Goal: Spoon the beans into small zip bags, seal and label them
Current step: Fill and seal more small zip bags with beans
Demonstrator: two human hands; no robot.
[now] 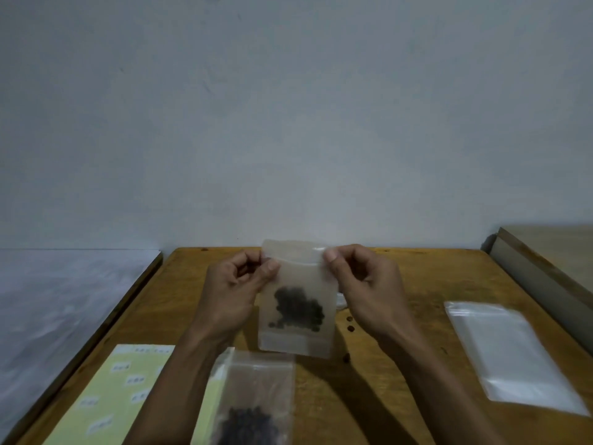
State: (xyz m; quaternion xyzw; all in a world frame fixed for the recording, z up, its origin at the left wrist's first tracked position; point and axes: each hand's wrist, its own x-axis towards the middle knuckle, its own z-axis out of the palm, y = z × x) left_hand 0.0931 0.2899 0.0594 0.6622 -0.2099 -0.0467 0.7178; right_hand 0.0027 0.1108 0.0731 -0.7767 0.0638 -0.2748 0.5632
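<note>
Both hands, left hand [239,284] and right hand [362,284], pinch the top corners of an upright bean-filled zip bag [296,300] above the wooden table [401,364], with a second bean bag [253,399], a label sheet [109,396] and empty bags [510,351] around.

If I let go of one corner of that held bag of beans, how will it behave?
The held bag looks like thin, floppy film, so it would probably sag or swing from the remaining fingers. The beans sit low, likely keeping it hanging bottom-down. Whether the zip is closed is unclear, so beans might spill.
</note>
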